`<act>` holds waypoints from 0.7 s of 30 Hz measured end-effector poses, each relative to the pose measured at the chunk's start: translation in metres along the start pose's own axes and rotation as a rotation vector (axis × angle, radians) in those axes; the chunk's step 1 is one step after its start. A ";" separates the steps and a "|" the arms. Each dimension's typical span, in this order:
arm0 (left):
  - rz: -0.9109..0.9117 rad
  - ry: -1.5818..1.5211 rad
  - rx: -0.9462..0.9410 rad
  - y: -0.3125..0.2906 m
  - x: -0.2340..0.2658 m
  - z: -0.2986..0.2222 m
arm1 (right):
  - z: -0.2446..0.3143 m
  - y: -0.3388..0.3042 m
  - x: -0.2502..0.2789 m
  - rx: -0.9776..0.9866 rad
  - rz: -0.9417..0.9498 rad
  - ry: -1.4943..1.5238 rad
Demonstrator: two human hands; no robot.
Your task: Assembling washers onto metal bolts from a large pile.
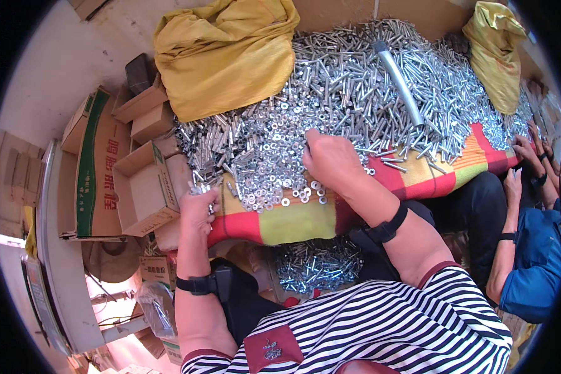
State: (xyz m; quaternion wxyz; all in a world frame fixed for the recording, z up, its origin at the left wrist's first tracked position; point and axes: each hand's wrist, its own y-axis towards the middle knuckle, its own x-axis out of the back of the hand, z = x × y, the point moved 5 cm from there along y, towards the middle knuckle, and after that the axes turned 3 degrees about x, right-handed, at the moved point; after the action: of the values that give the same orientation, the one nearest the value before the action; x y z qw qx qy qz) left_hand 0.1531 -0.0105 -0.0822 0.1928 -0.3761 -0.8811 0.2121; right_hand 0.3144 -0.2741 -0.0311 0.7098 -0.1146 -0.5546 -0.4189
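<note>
The left hand (196, 208) is curled around some small metal pieces (211, 209), and an overfull grip could let one slip; the right hand (330, 157) has its fingers bunched at the washers (285, 202), though whether they pinch one I cannot tell. The washers lie loose on the checked cloth (299, 224) beside heaped bolts (355, 93); a careless sweep could push some off its front edge.
</note>
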 end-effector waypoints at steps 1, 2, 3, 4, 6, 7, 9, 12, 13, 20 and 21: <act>-0.005 -0.003 -0.001 0.003 0.000 0.003 | 0.005 0.000 0.004 0.021 -0.058 0.059; -0.057 0.194 -0.081 0.008 0.000 0.002 | 0.009 -0.001 0.005 0.058 -0.103 0.121; -0.102 0.392 -0.160 0.011 -0.004 -0.002 | 0.010 -0.001 0.003 0.057 -0.103 0.119; -0.159 0.547 -0.174 0.013 -0.007 -0.004 | 0.013 -0.001 0.002 0.091 -0.127 0.188; -0.132 0.610 -0.294 0.019 -0.020 -0.005 | 0.016 -0.001 -0.001 0.122 -0.149 0.256; -0.108 0.672 -0.417 0.020 -0.028 -0.008 | 0.019 -0.001 -0.001 0.145 -0.157 0.270; -0.143 0.778 -0.426 0.028 -0.030 -0.009 | 0.023 -0.002 -0.001 0.169 -0.161 0.286; -0.040 0.619 -0.386 0.035 -0.034 -0.008 | 0.024 -0.003 0.000 0.175 -0.188 0.329; -0.032 0.620 -0.389 0.032 -0.039 -0.011 | 0.023 -0.004 0.000 0.169 -0.190 0.323; 0.455 -0.651 0.219 -0.012 -0.085 -0.017 | 0.045 -0.028 0.020 0.398 -0.455 0.690; 0.463 -0.652 0.218 -0.019 -0.093 -0.017 | 0.047 -0.032 0.021 0.398 -0.458 0.682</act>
State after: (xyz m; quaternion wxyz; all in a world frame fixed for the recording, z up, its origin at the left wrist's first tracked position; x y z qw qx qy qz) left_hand 0.2101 -0.0880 -0.0747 -0.1103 -0.4550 -0.7605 0.4499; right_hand 0.2595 -0.2740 -0.0052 0.7493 0.2941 -0.3698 -0.4639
